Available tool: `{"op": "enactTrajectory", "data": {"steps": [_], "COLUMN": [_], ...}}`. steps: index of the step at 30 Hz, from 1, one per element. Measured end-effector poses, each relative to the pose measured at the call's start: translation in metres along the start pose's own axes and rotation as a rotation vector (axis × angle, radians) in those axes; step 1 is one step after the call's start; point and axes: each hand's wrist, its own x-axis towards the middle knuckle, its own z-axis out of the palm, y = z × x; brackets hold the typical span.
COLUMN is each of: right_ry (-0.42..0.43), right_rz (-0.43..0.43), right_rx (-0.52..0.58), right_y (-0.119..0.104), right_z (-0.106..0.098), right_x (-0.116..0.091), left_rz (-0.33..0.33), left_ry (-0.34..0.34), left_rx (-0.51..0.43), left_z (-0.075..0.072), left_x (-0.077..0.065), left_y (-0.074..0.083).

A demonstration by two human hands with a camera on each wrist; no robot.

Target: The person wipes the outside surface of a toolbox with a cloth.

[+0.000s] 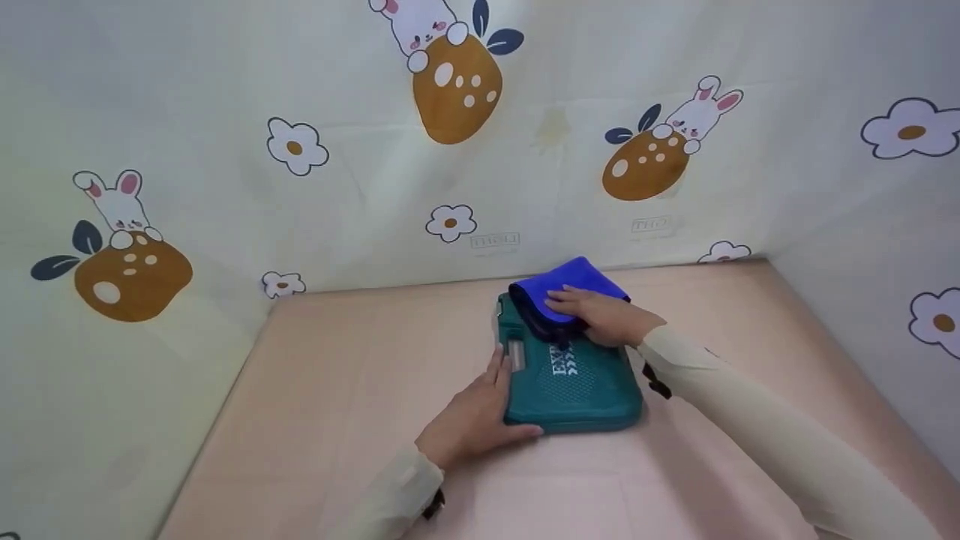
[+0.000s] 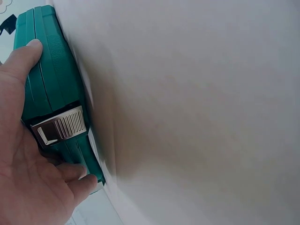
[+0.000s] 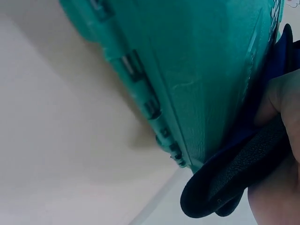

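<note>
A green hard plastic case (image 1: 581,394) with white lettering lies flat on the table. My left hand (image 1: 472,416) rests against its left side and near corner, fingers straight along the side by the handle opening and thumb along the near edge. A metal latch (image 2: 61,125) shows between thumb and fingers in the left wrist view. On the far part of the lid is a folded blue cloth (image 1: 566,285) with a black underside. My right hand (image 1: 611,315) holds it against the lid, fingers over the top. In the right wrist view, the thumb presses into its dark fold (image 3: 234,173).
A pale pinkish cover lies over the table (image 1: 360,390). Behind and at both sides stands a white curtain (image 1: 360,195) printed with rabbits and flowers. The case's hinged side (image 3: 145,98) shows in the right wrist view.
</note>
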Motion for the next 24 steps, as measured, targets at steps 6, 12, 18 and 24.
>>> {"op": "enactTrajectory", "data": {"steps": [6,12,18,24], "right_ry": [0.013,0.038,0.049,0.038], "right_rz": [-0.023,-0.033,-0.008,0.059], "right_rx": [-0.037,-0.037,-0.011,0.032], "right_y": [0.005,0.014,0.021,0.024], "right_z": [0.0,0.001,0.001,0.0], "right_x": [-0.008,-0.019,-0.026,-0.029], "left_rz": [0.001,-0.001,0.005,-0.001], "left_ry": [0.002,0.007,0.009,0.006], "left_rx": [0.011,0.005,0.006,0.004], "left_z": [0.0,0.001,0.001,0.001], "left_x": [0.0,0.0,-0.001,0.0], "left_y": [0.001,0.001,0.001,0.001]}}
